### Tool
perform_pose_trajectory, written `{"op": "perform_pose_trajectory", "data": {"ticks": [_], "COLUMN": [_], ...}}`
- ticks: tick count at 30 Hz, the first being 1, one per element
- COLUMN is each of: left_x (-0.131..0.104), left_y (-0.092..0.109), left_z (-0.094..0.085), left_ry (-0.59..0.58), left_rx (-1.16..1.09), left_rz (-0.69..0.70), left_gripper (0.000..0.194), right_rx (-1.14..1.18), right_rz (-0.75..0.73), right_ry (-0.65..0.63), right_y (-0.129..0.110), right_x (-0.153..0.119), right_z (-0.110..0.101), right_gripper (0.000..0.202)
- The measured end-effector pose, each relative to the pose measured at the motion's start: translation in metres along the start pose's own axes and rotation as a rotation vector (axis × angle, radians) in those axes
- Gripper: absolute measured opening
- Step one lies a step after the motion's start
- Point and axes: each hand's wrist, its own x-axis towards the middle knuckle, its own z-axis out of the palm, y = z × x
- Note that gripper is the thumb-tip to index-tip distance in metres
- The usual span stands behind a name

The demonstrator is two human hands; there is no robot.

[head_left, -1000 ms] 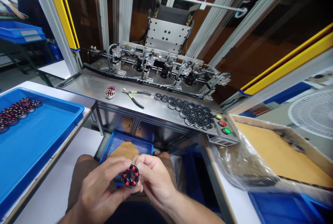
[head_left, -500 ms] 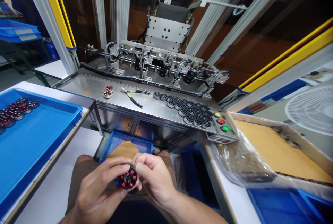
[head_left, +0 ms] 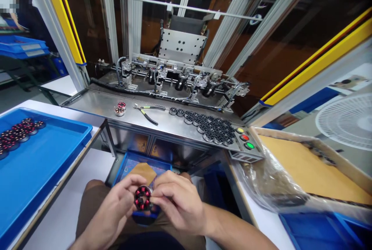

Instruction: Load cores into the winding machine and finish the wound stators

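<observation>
My left hand (head_left: 112,209) cradles a red-wound core (head_left: 142,204) at lower centre, my right hand (head_left: 181,203) pinching its edge, while seemingly finished cores (head_left: 20,136) fill part of the left-hand blue tray (head_left: 43,174) and seemingly unwound black rings (head_left: 215,126) wait centre right.

Looks out from the wearer's head, above and in front of the bench (head_left: 95,101), facing forward and down across it. Sits close over the left hand (head_left: 120,203) and right hand (head_left: 180,203), before the bench, and farther from the machine (head_left: 181,45) behind it. Reaches wide (a bit tilted, too), from the tray (head_left: 55,157) left of the bench to the box (head_left: 305,165) at right.
</observation>
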Motion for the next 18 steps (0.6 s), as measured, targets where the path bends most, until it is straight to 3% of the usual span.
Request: {"op": "perform_pose_trajectory", "data": {"ticks": [2,6,11,18], "left_x": [0.004,0.002,-0.003,-0.002], "left_y": [0.002,0.003,0.002,-0.002], "left_z": [0.005,0.011,0.009,0.004], "left_ry": [-0.064,0.006,0.027,0.011], "left_rx": [-0.015,0.044,0.082,0.046], "left_rz": [-0.125,-0.017,0.001,0.012], "left_gripper": [0.039,0.033,0.033,0.031], "right_rx": [-0.043,0.002,0.177,0.176], "right_rz": [-0.049,-0.063,0.135,0.042], "right_ry": [-0.015,-0.035,0.066,0.0], "right_y": [0.001,0.002,0.01,0.008], "right_x": [0.0,-0.001,-0.003,0.001], "right_z": [-0.004,-0.012,-0.014,-0.008], "right_gripper": [0.014,0.005,0.034,0.02]}}
